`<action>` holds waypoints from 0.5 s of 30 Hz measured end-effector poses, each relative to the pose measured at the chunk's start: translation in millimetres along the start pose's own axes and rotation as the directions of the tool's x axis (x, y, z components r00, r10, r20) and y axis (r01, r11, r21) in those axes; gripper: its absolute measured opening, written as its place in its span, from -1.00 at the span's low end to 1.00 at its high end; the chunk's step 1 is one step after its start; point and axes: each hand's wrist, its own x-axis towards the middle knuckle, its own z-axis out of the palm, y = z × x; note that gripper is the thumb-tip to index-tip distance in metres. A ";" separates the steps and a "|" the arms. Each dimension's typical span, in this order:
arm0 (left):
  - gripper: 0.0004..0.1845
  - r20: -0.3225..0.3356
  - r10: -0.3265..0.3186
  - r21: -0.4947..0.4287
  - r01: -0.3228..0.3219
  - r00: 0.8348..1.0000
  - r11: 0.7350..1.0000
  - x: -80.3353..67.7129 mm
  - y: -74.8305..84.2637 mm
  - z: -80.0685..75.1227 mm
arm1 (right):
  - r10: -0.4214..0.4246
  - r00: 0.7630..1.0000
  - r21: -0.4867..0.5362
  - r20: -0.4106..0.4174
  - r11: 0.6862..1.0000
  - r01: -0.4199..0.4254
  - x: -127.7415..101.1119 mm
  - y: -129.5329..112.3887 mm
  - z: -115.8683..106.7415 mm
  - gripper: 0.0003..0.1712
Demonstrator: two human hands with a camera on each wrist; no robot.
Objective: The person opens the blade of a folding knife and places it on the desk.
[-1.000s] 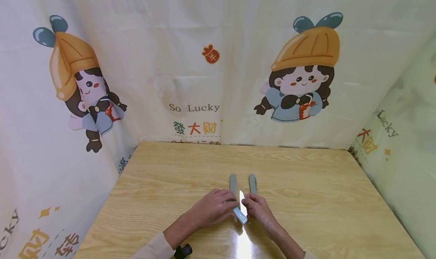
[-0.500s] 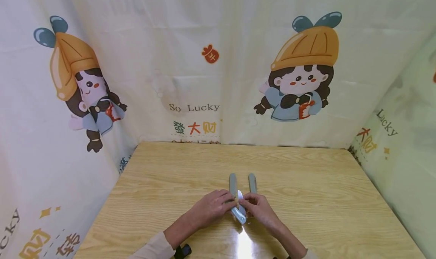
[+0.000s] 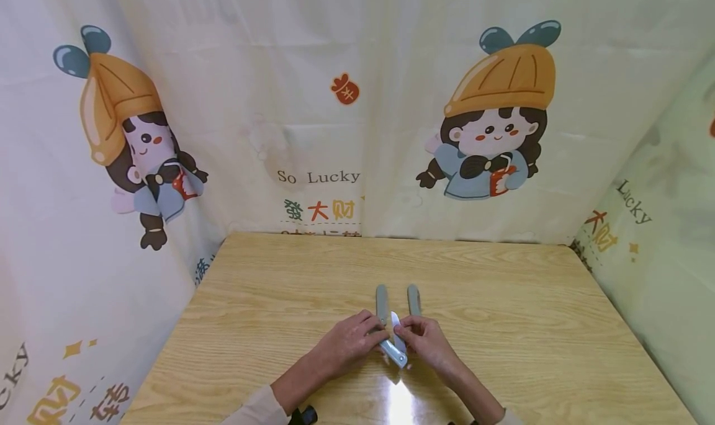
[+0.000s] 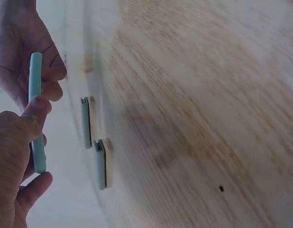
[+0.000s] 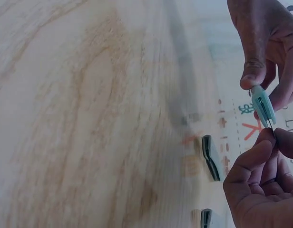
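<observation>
The bench [image 3: 503, 326] offers open wood on both flanks: broad bare surface to the left of the left hand [image 3: 349, 344] and to the right of the right hand [image 3: 427, 344], passable at any height. Directly beyond the hands, two grey-green folded knives [image 3: 382, 302] [image 3: 414, 299] lie flat, parallel, a narrow gap between them; low obstacles only. A partly opened folding knife [image 3: 394, 345] sits between both hands, blade exposed, blocking the central gap. Beyond the folded pair the bench runs bare to the printed curtain [image 3: 346, 133], which closes off the far edge and both sides. The near edge is occupied by both forearms.
</observation>
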 end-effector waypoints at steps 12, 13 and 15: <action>-0.73 -0.004 -0.027 0.017 0.027 1.000 1.000 -3.3 1.6 5.0 | 0.015 0.999 0.026 -0.044 1.000 -0.014 1.0 0.6 0.1 -0.77; -0.72 -0.009 -0.029 0.016 0.029 1.000 0.999 -3.6 1.6 5.6 | 0.019 0.998 0.024 -0.052 1.000 -0.018 1.0 0.5 0.0 -0.76; -0.71 -0.018 -0.031 0.021 0.032 0.999 0.999 -3.9 1.5 6.5 | 0.031 0.997 0.021 -0.068 0.999 -0.030 1.1 0.3 -0.3 -0.75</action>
